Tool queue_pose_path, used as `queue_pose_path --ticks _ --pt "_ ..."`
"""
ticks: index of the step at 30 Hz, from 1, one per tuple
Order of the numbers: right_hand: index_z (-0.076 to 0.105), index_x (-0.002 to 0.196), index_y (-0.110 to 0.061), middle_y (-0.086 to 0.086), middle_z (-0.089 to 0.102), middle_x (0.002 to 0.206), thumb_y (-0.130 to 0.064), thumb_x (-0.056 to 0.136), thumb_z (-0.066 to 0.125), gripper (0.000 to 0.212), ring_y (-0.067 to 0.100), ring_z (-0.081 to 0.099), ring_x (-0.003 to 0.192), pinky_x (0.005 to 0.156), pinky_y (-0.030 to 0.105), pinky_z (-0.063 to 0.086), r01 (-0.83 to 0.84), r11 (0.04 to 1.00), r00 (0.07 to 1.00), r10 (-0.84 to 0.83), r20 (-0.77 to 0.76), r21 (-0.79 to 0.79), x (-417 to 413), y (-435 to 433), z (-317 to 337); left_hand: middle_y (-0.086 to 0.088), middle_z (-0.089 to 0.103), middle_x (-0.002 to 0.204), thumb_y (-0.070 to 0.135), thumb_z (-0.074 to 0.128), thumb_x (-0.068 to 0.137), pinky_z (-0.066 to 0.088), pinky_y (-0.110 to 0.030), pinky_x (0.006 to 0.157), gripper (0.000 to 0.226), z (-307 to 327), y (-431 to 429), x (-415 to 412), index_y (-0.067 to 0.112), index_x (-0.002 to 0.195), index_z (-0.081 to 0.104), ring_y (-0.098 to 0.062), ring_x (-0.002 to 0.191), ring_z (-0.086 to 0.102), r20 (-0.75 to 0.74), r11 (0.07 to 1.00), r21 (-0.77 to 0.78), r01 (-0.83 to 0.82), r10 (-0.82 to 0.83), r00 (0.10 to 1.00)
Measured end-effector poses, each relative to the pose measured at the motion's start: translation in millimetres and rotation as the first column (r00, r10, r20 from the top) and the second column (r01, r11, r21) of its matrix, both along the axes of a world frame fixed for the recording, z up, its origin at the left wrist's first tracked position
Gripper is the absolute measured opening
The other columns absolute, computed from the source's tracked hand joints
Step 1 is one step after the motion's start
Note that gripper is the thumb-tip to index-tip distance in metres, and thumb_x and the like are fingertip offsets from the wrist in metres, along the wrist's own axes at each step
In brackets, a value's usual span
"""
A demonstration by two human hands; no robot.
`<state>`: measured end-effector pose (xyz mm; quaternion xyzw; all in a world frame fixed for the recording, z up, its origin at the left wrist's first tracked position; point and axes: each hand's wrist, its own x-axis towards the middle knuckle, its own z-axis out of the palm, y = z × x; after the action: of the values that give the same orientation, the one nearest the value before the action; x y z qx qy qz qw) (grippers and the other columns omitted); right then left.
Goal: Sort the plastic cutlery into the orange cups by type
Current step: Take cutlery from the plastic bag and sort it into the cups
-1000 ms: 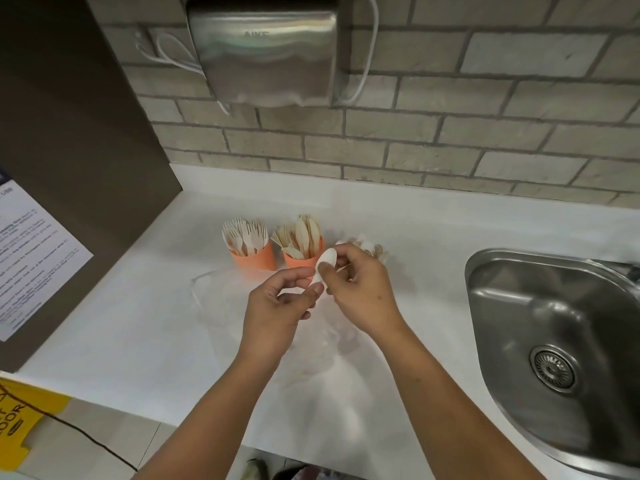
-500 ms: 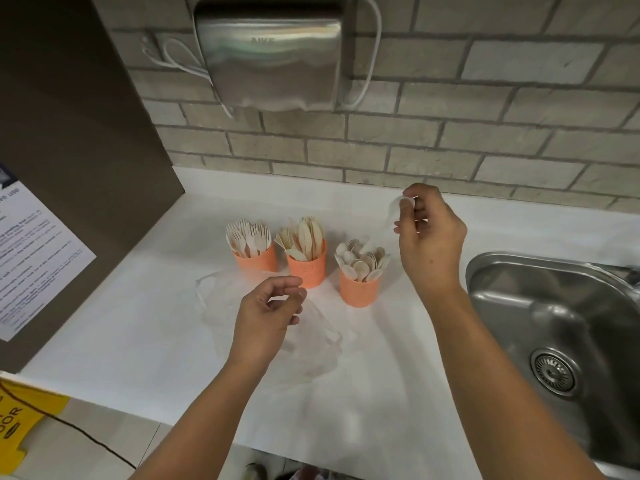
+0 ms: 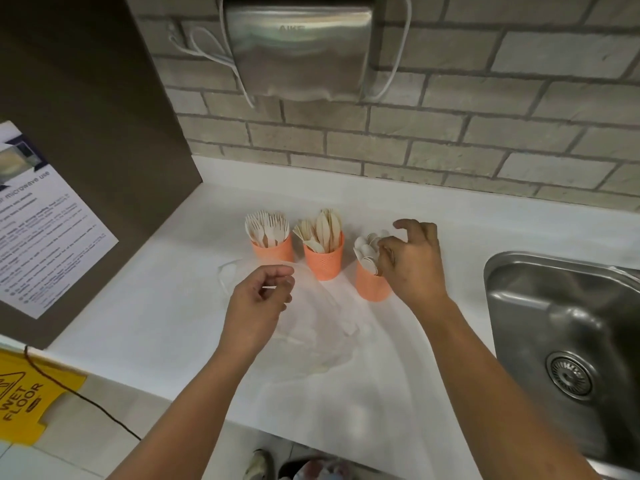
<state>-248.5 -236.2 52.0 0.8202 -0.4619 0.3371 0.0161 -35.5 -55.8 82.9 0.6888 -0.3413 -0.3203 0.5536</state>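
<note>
Three orange cups stand in a row on the white counter (image 3: pixel 166 306). The left cup (image 3: pixel 274 253) holds forks, the middle cup (image 3: pixel 325 263) holds knives, and the right cup (image 3: pixel 371 287) holds white spoons (image 3: pixel 363 249). My right hand (image 3: pixel 414 263) is at the right cup's rim, thumb and forefinger pinching a spoon among the others, the remaining fingers spread. My left hand (image 3: pixel 258 301) hovers in front of the left and middle cups over crumpled clear plastic (image 3: pixel 311 337). Its fingers are curled with the thumb near the forefinger; whether it pinches the plastic is unclear.
A steel sink (image 3: pixel 568 344) is set into the counter at the right. A steel hand dryer (image 3: pixel 298 50) hangs on the brick wall above the cups. A brown panel with a notice (image 3: pixel 41 220) borders the left, and a yellow wet-floor sign (image 3: pixel 24 400) stands below.
My right hand drew a white spoon away from my left hand, lifted it to the right, then lowered it to the spoon cup. My left hand stayed over the plastic.
</note>
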Motion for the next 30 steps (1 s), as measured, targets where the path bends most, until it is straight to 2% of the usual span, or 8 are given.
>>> queue_pose_path --ticks 5,9,11,13,16,19,27,30 --pt "0.076 0.096 -0.013 0.003 0.064 0.104 -0.013 0.090 0.060 0.018 0.021 0.054 0.098 0.085 0.028 0.044 -0.211 0.977 0.929 0.197 0.313 0.012 35.9 50.9 37.1 0.010 0.075 0.093 0.018 0.064 0.100 0.052 -0.016 0.077 0.014 -0.5 -2.0 32.1 0.028 0.106 0.072 -0.005 0.085 0.071 0.317 0.969 0.176 0.172 -0.221 0.922" --pt "0.076 0.099 -0.012 0.002 0.070 0.094 -0.005 0.091 0.058 0.021 0.014 0.064 0.085 0.080 0.024 0.050 -0.554 0.735 0.832 0.500 0.240 0.391 77.3 97.8 27.3 0.008 0.071 0.107 0.025 0.059 0.101 0.054 -0.030 0.081 0.017 -7.5 -12.3 49.0 0.026 0.113 0.072 -0.015 0.098 0.068 0.669 0.794 0.563 0.230 -0.601 0.438" --pt "0.076 0.107 -0.013 0.006 0.070 0.100 -0.004 0.093 0.054 0.027 0.021 0.066 0.091 0.083 0.031 0.052 -0.464 0.666 0.845 0.530 0.067 0.584 96.5 108.0 6.0 0.001 0.066 0.119 0.026 0.061 0.100 0.054 -0.035 0.083 0.023 -8.1 -14.7 50.3 0.025 0.121 0.068 -0.023 0.107 0.066 0.617 0.658 0.735 0.161 -0.748 0.243" --pt "0.071 0.120 -0.012 0.011 0.067 0.114 -0.009 0.096 0.054 0.030 0.028 0.065 0.105 0.088 0.032 0.050 -0.306 0.644 0.846 0.521 -0.110 0.701 109.0 112.8 -11.8 -0.001 0.058 0.129 0.033 0.069 0.095 0.051 -0.034 0.082 0.042 -12.2 -13.5 50.3 0.028 0.136 0.059 -0.026 0.113 0.064 0.489 0.506 0.855 0.117 -0.860 0.146" --pt "0.054 0.137 -0.012 0.010 0.054 0.128 -0.035 0.092 0.071 0.054 0.031 0.057 0.115 0.090 0.038 0.050 -0.091 0.593 0.734 0.583 -0.348 0.800 116.6 122.4 -28.9 -0.002 0.049 0.136 0.049 0.083 0.079 0.052 -0.037 0.084 0.086 -23.7 -5.2 51.2 0.027 0.150 0.040 -0.026 0.115 0.063 0.334 0.347 0.934 0.088 -0.933 0.134" --pt "0.042 0.143 -0.014 0.007 0.039 0.139 -0.051 0.079 0.081 0.084 0.033 0.045 0.124 0.087 0.040 0.048 0.022 0.634 0.639 0.586 -0.498 0.773 119.6 137.5 -41.3 -0.007 0.040 0.147 0.054 0.092 0.067 0.051 -0.042 0.093 0.117 -35.8 5.3 53.1 0.024 0.158 0.025 -0.030 0.123 0.058 0.283 0.288 0.957 0.046 -0.955 0.091" --pt "0.043 0.142 -0.017 0.007 0.046 0.141 -0.059 0.086 0.063 0.072 0.030 0.046 0.128 0.101 0.042 0.041 -0.023 0.701 0.797 0.443 -0.411 0.712 135.0 159.7 -45.9 -0.012 0.004 0.173 0.051 0.098 0.058 0.039 -0.048 0.116 0.158 -31.8 20.0 72.4 0.024 0.164 -0.017 -0.035 0.150 0.033 0.181 0.183 0.982 0.037 -0.982 0.057" --pt "0.049 0.139 -0.020 0.002 0.057 0.135 -0.055 0.085 0.063 0.066 0.024 0.054 0.122 0.098 0.036 0.043 -0.033 0.610 0.865 0.414 -0.283 0.792 142.6 162.1 -38.4 -0.010 0.013 0.172 0.054 0.098 0.056 0.036 -0.044 0.119 0.162 -25.1 20.2 81.0 0.024 0.163 -0.019 -0.034 0.152 0.030 0.113 0.114 0.991 0.072 -0.993 0.021"
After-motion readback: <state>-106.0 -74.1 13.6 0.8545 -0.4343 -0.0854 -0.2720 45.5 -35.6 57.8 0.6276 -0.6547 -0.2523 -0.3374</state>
